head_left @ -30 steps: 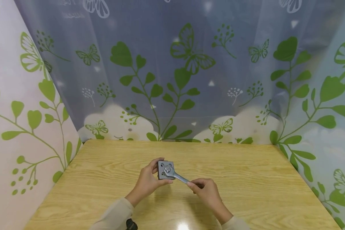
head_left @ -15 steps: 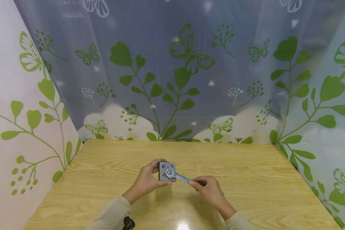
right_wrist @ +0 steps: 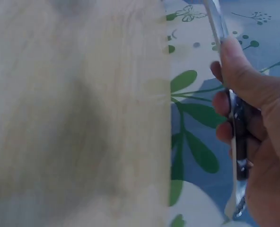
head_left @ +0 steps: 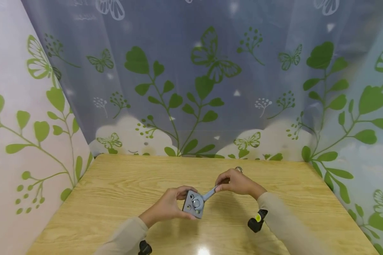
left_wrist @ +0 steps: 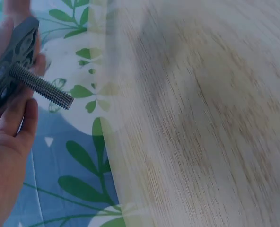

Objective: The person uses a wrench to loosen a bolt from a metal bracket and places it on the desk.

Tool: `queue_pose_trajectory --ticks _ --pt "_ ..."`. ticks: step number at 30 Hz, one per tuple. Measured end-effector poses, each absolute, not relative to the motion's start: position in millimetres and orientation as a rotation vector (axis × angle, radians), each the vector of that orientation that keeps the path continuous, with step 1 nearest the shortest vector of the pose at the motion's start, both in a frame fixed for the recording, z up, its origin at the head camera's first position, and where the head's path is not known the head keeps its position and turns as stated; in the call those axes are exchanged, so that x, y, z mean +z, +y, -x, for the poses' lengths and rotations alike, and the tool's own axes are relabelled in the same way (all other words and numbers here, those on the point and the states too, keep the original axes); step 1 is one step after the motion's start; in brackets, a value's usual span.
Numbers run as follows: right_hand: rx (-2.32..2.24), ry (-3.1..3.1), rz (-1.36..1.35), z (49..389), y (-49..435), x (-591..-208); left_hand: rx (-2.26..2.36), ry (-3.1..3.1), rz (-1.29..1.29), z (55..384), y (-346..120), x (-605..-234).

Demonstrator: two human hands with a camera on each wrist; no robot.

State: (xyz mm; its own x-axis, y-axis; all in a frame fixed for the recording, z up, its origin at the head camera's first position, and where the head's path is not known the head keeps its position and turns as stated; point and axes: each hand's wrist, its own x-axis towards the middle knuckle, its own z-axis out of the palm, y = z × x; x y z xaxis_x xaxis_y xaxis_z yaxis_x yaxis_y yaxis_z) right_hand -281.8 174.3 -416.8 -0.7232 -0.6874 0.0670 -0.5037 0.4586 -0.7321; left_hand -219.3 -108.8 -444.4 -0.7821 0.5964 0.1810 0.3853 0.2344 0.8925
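My left hand (head_left: 167, 208) holds a grey square metal plate (head_left: 187, 204) with several holes, thumb along its lower edge and fingers at the upper edge. The hex head of a bolt (head_left: 196, 203) faces up on the plate. In the left wrist view, the bolt's threaded shank (left_wrist: 45, 89) sticks out from the plate's other side. A wrench (head_left: 209, 193) has one end around the bolt head. My right hand (head_left: 237, 182) grips its handle; in the right wrist view, thumb and curled fingers wrap the wrench (right_wrist: 218, 21). Its ring end shows past the hand in the head view.
Both hands work above a wooden table (head_left: 134, 177). Behind it hangs a blue-grey curtain (head_left: 236, 71) printed with leaves and butterflies, with patterned side panels at left and right. A black wrist camera (head_left: 256, 221) sits at the right sleeve.
My right hand has swung up and away, turning the wrench handle from pointing lower right to upper right. The plate has tilted clockwise and shifted slightly right and nearer me with the left hand.
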Motion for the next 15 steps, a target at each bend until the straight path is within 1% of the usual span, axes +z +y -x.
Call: queue_pose_trajectory --ticks 6,11,15 --pt "-0.827 2.427 1.218 301 161 -377 1.532 2.218 -0.995 219 -101 -443" --pt "-0.542 2.512 1.357 305 143 -351 1.493 2.183 -1.029 220 -96 -443" --pt "-0.383 2.563 1.436 303 134 -339 1.491 2.142 -1.011 219 -94 -443"
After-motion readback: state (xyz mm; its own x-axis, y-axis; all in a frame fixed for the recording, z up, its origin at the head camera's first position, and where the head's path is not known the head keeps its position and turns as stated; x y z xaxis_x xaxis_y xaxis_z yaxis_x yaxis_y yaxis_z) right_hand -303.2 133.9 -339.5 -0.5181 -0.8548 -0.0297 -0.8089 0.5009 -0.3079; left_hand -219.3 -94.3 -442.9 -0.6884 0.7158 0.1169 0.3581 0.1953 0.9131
